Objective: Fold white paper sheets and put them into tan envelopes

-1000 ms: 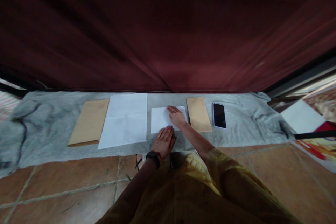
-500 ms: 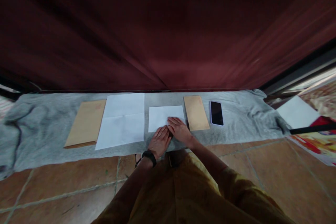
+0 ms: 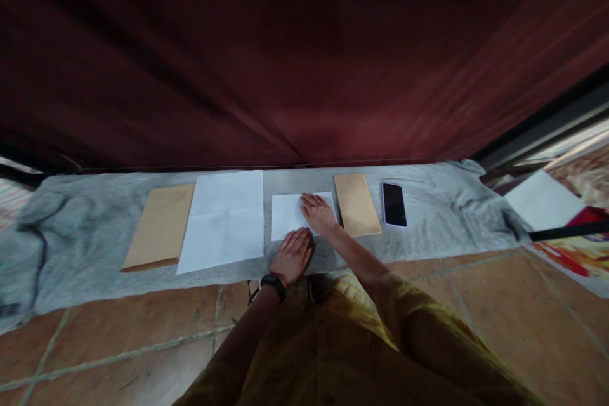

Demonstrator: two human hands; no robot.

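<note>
A folded sheet of white paper (image 3: 284, 209) lies flat on the grey cloth in front of me. My left hand (image 3: 292, 255), with a dark watch on the wrist, rests palm down at the paper's near edge, fingers stretched out. Farther up, my right hand (image 3: 318, 212) lies flat on the paper's right half, its fingertips close to the far edge. Just right of the paper is a brown envelope (image 3: 358, 204). To the left lie a larger stack of white paper (image 3: 223, 222) with a crease across it and a stack of brown envelopes (image 3: 159, 225).
A phone (image 3: 394, 205) with a pale case lies right of the single envelope. The grey cloth (image 3: 438, 216) covers the long surface, with a dark red curtain (image 3: 304, 76) behind it. White paper and a colourful printed sheet (image 3: 571, 260) are at the far right.
My right hand has slid away from me up the paper, toward its far edge, and apart from the left hand. My left hand stays near the close edge.
</note>
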